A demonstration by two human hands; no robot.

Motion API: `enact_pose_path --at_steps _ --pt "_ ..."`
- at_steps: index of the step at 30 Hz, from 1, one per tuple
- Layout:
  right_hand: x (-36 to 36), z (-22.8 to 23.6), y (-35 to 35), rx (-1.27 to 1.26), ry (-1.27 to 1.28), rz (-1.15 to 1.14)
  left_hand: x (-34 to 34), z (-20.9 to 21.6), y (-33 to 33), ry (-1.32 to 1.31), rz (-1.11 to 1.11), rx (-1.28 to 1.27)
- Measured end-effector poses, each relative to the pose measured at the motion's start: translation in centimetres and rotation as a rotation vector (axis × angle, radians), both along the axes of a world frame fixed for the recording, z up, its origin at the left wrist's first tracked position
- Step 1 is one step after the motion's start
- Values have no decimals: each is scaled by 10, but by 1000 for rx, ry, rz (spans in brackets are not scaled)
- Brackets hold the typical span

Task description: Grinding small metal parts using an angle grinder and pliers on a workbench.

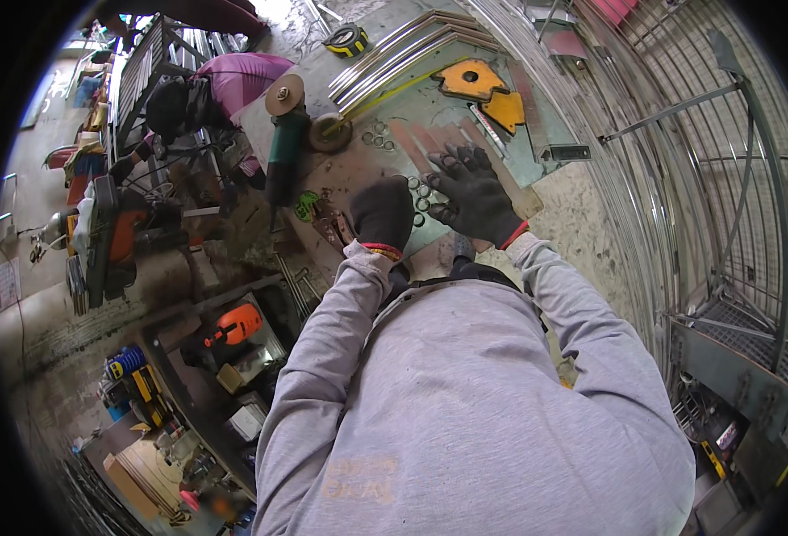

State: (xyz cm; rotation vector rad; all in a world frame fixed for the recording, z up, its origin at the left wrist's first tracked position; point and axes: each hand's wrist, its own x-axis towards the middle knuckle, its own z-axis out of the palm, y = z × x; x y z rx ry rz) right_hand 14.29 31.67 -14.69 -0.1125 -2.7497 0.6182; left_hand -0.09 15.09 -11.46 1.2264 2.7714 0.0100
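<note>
My left hand [383,213], in a dark glove with a red cuff, is closed over the worktable [523,170]. Its fingers are curled, and whatever they hold is hidden. Small metal rings [421,205] lie in a cluster between my two hands. On their right, my right hand [479,189], gloved the same way, is open with its fingers apart, its thumb side close to the rings. Farther away, a second group of rings [378,137] sits on the table. Left of my left hand is a green roll [306,206] near a pair of reddish pliers-like handles [338,229].
A green angle grinder [287,147] stands at the table's left, beside a round disc [330,133]. Bent shiny tubes [394,58], orange welding magnets [471,79] and a tape measure [346,40] lie farther back. A person in pink [242,80] bends at the left. Long metal bars line the right.
</note>
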Motion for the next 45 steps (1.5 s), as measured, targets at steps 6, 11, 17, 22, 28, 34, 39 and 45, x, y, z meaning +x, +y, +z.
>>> enact_pose_path --at_steps 6,11,17,22,28,34,39,45 --pt "-1 6 -3 -2 30 8 -5 2 4 -29 41 -45" --pt "2 5 -2 -23 50 -6 -15 8 -5 -102 55 149" --pt "0 5 0 -20 63 -13 -36 27 -17 -744 405 410" --pt "-2 5 1 -34 66 -5 -40 30 -21 -872 453 504" --pt "-7 5 1 -23 71 6 -33 18 -24 -659 342 478" --pt "-4 4 3 -29 86 4 -44 25 -16 -544 200 416" --pt "-9 7 1 -33 128 11 -50 31 -17 -457 261 247" --pt "-7 10 3 -55 95 20 -16 47 -25 -214 69 220"
